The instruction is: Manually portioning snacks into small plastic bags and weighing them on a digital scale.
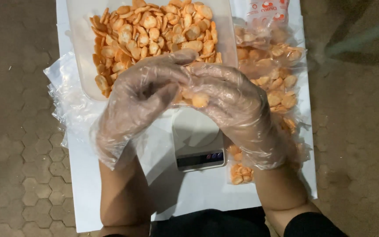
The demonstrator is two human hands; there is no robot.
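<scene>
Above the flat white scale [198,140], both hands wear crinkled clear plastic gloves. Right hand [237,109] pinches one round orange cracker [199,100]; left hand [143,94] curls loosely, contents indiscernible.

Dim all round, brightest on the white sheet [189,193] from above. Soft shadows under both forearms. Faint sheen on the plastic gloves [237,105]. Slightly soft throughout, dark and murky along the tiled floor [18,131].

left hand [139,98] gloved, fingers curled | right hand [237,109] gloved, fingertips meeting left
</scene>
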